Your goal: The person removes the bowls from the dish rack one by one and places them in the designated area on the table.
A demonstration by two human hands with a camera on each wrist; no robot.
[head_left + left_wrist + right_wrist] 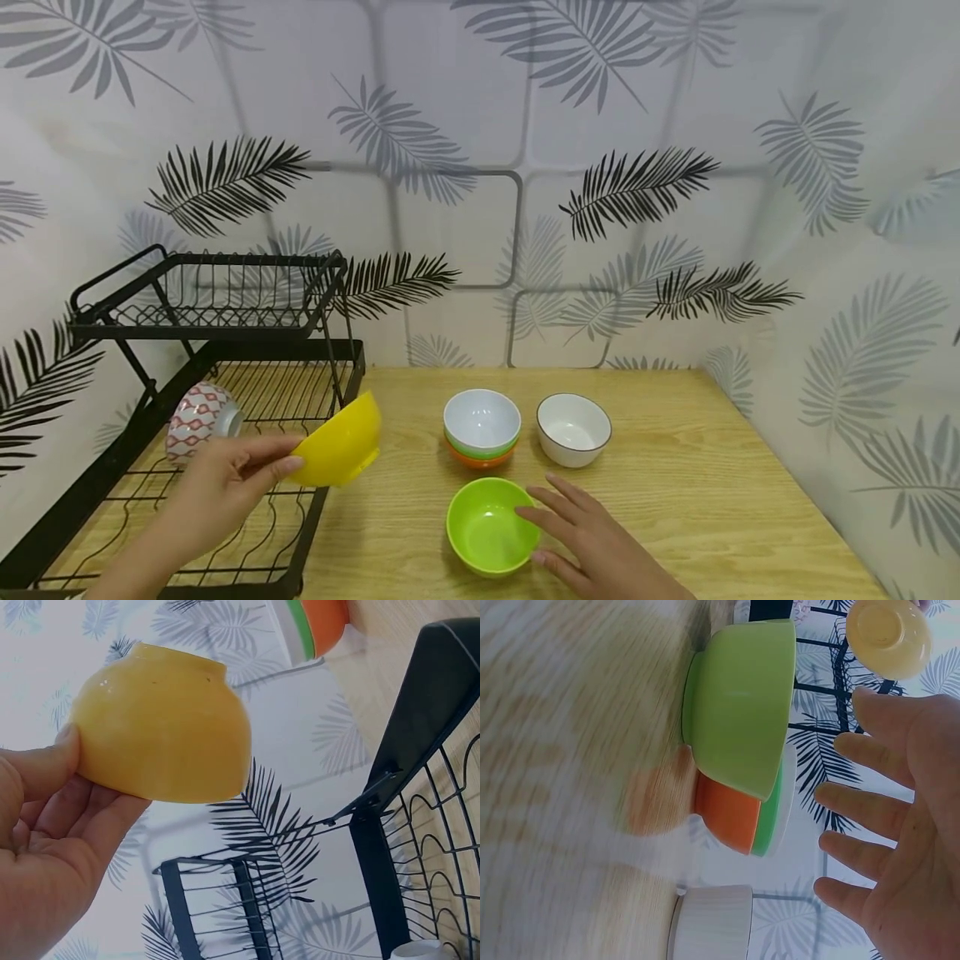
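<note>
My left hand (217, 487) pinches a yellow bowl (341, 442) by its rim, thumb on one side and fingers on the other. The bowl is tilted on its side above the right edge of the black dish rack (296, 533). In the left wrist view the yellow bowl (165, 727) shows its outside and foot. My right hand (592, 537), fingers spread and holding nothing, hovers beside a lime-green bowl (491, 533) that stands upright on the table. The right wrist view shows a gap between the fingers and the green bowl (742, 705).
Behind the green bowl stands a nested stack of white, green and orange bowls (482, 425). A white bowl with a dark rim (573, 433) is right of it. In the rack's lower level a red-patterned bowl (198, 421) leans on its side, below a raised wire shelf (217, 292).
</note>
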